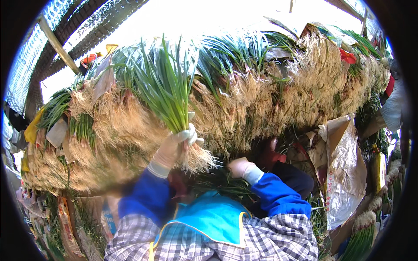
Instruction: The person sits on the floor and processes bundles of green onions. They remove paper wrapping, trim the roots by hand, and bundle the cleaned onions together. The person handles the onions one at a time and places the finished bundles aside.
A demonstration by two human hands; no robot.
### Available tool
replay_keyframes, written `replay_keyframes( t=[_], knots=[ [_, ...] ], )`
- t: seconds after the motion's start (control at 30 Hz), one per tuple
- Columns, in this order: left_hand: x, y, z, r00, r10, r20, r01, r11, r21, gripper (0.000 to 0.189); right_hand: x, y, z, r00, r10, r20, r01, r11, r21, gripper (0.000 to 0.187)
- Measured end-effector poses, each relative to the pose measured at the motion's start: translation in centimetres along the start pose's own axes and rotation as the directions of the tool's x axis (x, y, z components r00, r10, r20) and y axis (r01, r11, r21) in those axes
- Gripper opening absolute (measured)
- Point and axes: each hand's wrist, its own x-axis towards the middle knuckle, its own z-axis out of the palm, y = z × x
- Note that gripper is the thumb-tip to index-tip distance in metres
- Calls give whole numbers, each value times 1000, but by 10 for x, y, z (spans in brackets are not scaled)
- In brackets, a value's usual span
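My left hand point(183, 138), in a pale glove, grips a bunch of long-leaved green allium plants point(174, 111), perhaps garlic greens or spring onions. The leaves stand up and fan out above the fist. Stringy whitish roots point(197, 160) hang below it. My right hand point(240, 167), also gloved, is low in front of me, to the right of those roots. Its fingers curl away from view, so I cannot tell if it holds anything. Beneath it lie loose green leaves point(225, 184).
A long heap of similar plants point(248, 88) spans the view ahead, roots towards me. A torn paper sack point(346, 176) bearing print hangs at the right. Rooted bundles point(364, 222) stand at the lower right. A wooden pole point(57, 45) slants at the upper left beneath shade netting point(32, 65).
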Motion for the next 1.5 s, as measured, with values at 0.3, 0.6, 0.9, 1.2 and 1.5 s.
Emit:
replay_keyframes(
  t=[0.3, 0.6, 0.9, 1.2, 1.5],
  knots=[
    [38, -36, 1, 830, -164, -534, 263, 958, 116, 15, 39, 41, -62, 663, 412, -625, -27, 848, 530, 14],
    [28, -55, 5, 817, -214, -536, 330, 935, 129, 17, -16, -21, -61, 695, 181, -695, 382, 726, 571, 30],
    [19, -68, 2, 783, -229, -578, 426, 875, 231, 17, 71, -26, -88, 878, 357, -319, 471, -527, 707, 39],
    [27, -80, -7, 690, -30, -723, 299, 922, 247, 25, 80, -54, -82, 570, 718, -399, 768, -294, 569, 15],
    [-6, 2, 8, 978, -57, -199, 32, 992, -125, 31, 35, 33, -65, 920, 95, -380, 385, -402, 831, 23]
  ],
)
